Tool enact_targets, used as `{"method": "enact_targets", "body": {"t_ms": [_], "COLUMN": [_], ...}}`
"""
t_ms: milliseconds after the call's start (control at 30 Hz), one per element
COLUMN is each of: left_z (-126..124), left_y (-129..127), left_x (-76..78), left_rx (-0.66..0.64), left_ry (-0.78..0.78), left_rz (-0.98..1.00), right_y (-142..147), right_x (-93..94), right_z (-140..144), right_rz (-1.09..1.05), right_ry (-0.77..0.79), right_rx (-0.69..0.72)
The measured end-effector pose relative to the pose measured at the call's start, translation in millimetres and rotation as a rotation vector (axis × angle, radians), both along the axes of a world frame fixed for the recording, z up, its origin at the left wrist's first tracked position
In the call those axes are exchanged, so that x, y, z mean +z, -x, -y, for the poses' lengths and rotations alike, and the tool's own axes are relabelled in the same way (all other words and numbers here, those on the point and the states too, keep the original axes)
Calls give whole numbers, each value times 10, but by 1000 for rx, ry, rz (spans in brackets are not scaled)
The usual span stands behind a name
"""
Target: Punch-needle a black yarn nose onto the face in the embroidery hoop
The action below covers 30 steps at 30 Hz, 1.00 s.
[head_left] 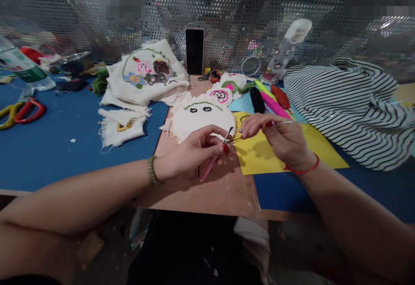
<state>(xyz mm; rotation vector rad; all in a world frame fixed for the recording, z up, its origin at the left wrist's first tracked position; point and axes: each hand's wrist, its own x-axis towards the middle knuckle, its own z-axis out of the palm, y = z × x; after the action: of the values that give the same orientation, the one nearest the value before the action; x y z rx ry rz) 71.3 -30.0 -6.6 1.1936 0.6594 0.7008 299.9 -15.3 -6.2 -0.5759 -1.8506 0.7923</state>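
My left hand pinches a punch needle between thumb and fingers, its metal tip pointing up and away. The tool's pink handle shows under the palm. Black yarn runs from near the tip toward my right hand. That hand is closed, thumb against fingers, with a thin wire sticking out to the right. Just beyond my left hand lies a round hoop of white cloth, stitched with two black eyes and a green arc. My fingers partly hide its near edge.
Scissors and a bottle lie at left. Embroidered cloths and a small patch sit nearer. A phone stands behind. Yarn bundles, a yellow sheet and striped fabric are at right.
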Motion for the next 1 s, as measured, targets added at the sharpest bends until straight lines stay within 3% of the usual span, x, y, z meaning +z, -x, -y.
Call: {"method": "enact_targets", "body": {"t_ms": [167,300,500,700,1000], "left_z": [0,7,2,-31,-36], "left_y": [12,10,18,22,8], "left_x": [-82,-64,15,18,-29], "left_rx": [46,78,23,37,38], "left_ry": [-124,-221,-95,-26,91], "left_rz": [-101,-220,-178,-129,-51], "right_y": [-31,-50,-51,-48,-74], "right_x": [-8,17,131,161,187], "right_z": [-6,-5,35,34,55], "right_rz": [75,181,364,393,588], "right_ry": [-70,-186,-541,-594,-839], "right_rx": [-17,-56,-44,-37,-47]}}
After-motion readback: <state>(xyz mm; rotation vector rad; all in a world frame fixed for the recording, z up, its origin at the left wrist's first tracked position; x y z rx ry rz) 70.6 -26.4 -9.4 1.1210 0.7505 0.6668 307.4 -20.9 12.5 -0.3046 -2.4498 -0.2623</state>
